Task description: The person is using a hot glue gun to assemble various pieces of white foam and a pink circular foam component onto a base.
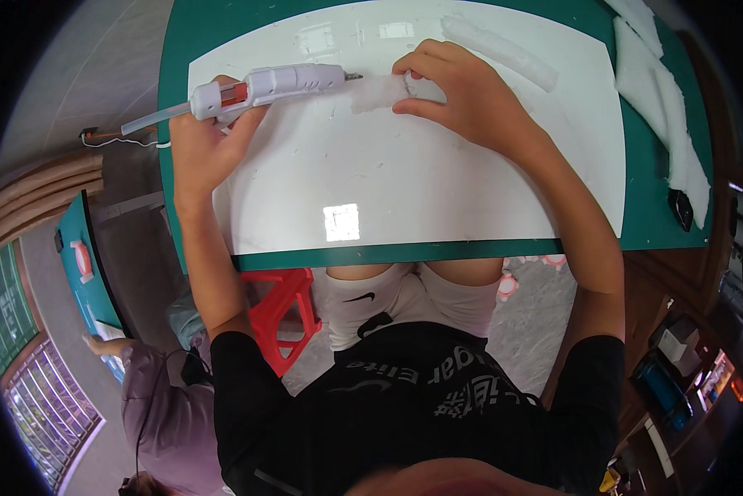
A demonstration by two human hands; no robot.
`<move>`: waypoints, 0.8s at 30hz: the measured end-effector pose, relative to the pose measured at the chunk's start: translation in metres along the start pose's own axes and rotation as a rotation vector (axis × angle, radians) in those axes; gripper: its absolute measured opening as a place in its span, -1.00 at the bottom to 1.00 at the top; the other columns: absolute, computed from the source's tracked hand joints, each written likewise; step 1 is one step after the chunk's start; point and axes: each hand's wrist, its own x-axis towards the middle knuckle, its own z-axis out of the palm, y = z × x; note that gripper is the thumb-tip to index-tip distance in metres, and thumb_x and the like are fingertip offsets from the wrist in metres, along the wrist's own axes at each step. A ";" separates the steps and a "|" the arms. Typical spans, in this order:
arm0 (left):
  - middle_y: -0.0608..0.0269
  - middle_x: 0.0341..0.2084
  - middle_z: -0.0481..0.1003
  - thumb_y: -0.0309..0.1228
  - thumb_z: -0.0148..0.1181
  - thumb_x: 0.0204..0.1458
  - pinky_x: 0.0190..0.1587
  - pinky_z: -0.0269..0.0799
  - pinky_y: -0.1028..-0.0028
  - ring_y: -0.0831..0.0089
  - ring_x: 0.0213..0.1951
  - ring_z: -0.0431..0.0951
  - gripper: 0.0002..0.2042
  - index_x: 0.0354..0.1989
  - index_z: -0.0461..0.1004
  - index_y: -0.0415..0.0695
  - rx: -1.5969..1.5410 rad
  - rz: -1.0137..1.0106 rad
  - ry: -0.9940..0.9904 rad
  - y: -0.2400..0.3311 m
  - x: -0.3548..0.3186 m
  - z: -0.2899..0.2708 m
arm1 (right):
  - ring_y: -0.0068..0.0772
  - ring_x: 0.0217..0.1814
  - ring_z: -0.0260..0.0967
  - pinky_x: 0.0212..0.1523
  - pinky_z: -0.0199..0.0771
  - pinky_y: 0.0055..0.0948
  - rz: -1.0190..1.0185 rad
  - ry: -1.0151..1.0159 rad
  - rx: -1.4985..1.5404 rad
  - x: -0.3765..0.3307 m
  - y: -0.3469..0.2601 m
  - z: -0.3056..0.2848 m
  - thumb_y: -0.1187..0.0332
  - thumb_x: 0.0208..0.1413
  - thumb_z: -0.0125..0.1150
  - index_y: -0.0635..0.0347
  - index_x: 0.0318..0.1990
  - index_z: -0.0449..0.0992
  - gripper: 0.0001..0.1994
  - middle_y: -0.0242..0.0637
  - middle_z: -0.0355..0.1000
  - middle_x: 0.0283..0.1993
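My left hand [214,145] is wrapped round a white hot glue gun [293,80] with a red part on its body. A translucent glue stick [155,118] sticks out of its back end, and the metal nozzle points right. Just beyond the nozzle lies a thin strip of white batting [375,93] on the glossy white board [305,178]. My right hand [450,91] pinches the strip's right end, where it looks folded or rolled, between thumb and fingers. The nozzle seems close to the strip's left end; whether they touch I cannot tell.
Another white batting strip [499,51] lies at the board's far right. More batting pieces [652,91] and a small black object [680,209] rest on the green table edge. A red stool [284,318] stands below. At left, another person [160,401] sits by a second green table [98,273].
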 end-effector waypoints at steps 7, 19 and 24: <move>0.19 -0.57 0.52 -0.36 0.40 -0.02 -0.50 0.36 0.50 0.49 -0.59 0.40 -0.80 -0.32 0.55 -0.21 -0.008 0.003 -0.024 0.000 -0.001 0.003 | -0.27 -0.12 0.41 -0.07 0.45 -0.36 0.014 0.008 0.000 -0.001 -0.001 0.000 0.25 -0.01 0.47 0.12 -0.09 0.54 -0.65 -0.31 0.43 -0.20; 0.18 -0.58 0.51 -0.39 0.40 -0.04 -0.51 0.34 0.48 0.45 -0.60 0.40 -0.81 -0.35 0.53 -0.20 -0.066 0.030 0.021 0.004 0.000 0.001 | -0.24 -0.09 0.43 -0.07 0.49 -0.30 0.057 -0.013 0.018 0.000 -0.003 -0.001 0.14 0.04 0.42 0.07 -0.10 0.55 -0.66 -0.33 0.46 -0.17; 0.17 -0.59 0.51 -0.40 0.40 -0.04 -0.51 0.35 0.48 0.45 -0.59 0.43 -0.81 -0.35 0.54 -0.20 0.016 -0.030 -0.063 0.003 0.001 0.004 | -0.24 -0.09 0.43 -0.07 0.48 -0.31 0.035 0.002 0.007 -0.001 0.000 0.001 0.15 0.04 0.42 0.08 -0.10 0.56 -0.66 -0.33 0.46 -0.18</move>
